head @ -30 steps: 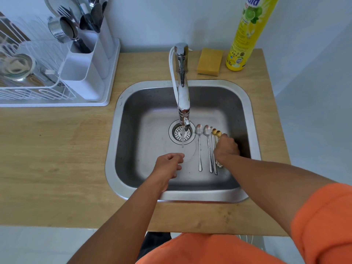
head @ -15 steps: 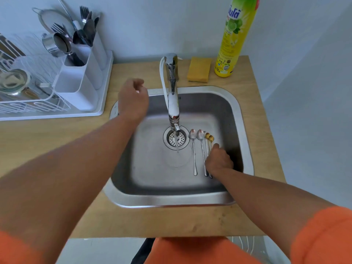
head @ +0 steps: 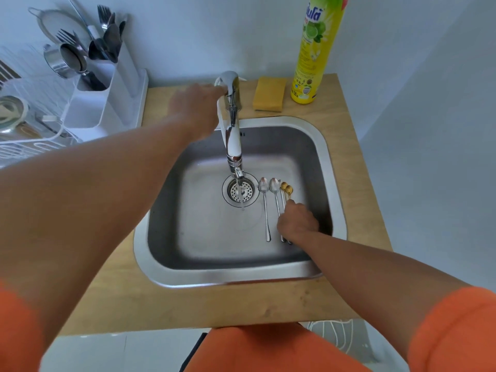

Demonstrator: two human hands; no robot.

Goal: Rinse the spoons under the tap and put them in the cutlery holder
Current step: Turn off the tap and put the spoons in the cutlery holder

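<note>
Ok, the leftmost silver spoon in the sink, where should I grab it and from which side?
Pinch the leftmost silver spoon mid-handle from above, fingers on its left and right edges. It lies flat on the sink floor, bowl toward the drain, thin handle toward you, with open floor on its left.

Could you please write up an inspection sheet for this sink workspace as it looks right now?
Surface: wooden counter with a steel sink set into it.
Job's things: spoons lie side by side on the sink floor, right of the drain; tap runs a thin stream; cutlery holder at back left already holds cutlery.
Clutter: yellow sponge, dish soap bottle, drying rack with dishes.
Grippers: left hand at the tap's top; right hand curled over the spoon handles.
Cables: nothing seen.
Surroundings: pale wall, light floor.
</note>
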